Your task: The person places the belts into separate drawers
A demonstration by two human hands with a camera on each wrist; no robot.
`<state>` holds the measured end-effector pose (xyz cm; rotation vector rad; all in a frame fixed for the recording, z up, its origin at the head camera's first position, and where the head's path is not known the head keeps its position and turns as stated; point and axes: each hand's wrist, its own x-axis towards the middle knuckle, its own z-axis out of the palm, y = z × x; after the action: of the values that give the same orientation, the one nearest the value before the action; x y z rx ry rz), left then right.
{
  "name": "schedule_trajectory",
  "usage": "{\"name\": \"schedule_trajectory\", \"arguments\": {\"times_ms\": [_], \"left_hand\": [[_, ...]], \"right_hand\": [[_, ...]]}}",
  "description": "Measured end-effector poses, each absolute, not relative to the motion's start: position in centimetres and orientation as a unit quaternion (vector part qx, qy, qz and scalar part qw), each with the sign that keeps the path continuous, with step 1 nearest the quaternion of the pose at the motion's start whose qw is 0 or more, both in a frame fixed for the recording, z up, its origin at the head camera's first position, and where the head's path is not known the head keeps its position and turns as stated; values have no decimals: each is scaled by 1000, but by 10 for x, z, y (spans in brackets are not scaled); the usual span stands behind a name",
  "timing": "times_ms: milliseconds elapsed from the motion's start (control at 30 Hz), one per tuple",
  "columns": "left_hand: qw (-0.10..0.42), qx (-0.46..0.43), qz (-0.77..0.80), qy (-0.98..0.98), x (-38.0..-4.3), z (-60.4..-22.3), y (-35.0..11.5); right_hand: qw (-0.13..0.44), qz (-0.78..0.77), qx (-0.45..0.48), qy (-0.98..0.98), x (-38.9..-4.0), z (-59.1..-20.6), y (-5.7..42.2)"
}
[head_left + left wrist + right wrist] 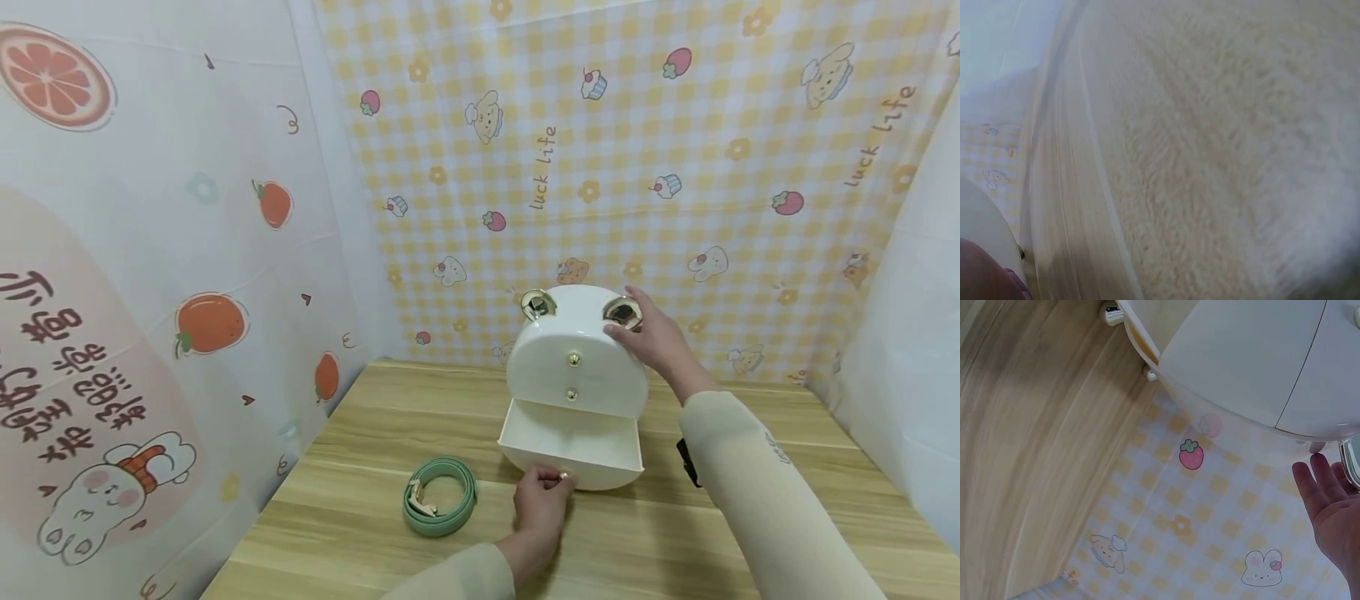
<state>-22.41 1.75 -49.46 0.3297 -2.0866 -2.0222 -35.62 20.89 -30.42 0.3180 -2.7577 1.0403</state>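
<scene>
A glossy white storage box [581,358] with a rounded front, gold knobs and two gold ear-like rings stands on the wooden table. Its bottom drawer [570,442] is pulled out, and its visible inside is bare. My left hand [542,508] pinches the gold knob at the drawer's front. At the top right of the box, my right hand [660,337] rests beside the gold ear [622,312], thumb in front and fingers behind. In the right wrist view the right hand's fingers [1316,487] look nearly straight against the box's side. Sleeve cloth fills most of the left wrist view.
A coiled green belt [468,500] with a gold buckle lies on the table [315,533] left of the left hand. Patterned cloth [622,142] hangs close behind the box, and more cloth [150,250] encloses the left side.
</scene>
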Motion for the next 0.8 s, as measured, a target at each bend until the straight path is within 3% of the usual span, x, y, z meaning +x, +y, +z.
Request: {"name": "schedule_trajectory", "arguments": {"times_ms": [800], "left_hand": [[98, 109, -699, -700, -212, -496, 15]], "right_hand": [[88, 343, 112, -928, -350, -304, 212]]}}
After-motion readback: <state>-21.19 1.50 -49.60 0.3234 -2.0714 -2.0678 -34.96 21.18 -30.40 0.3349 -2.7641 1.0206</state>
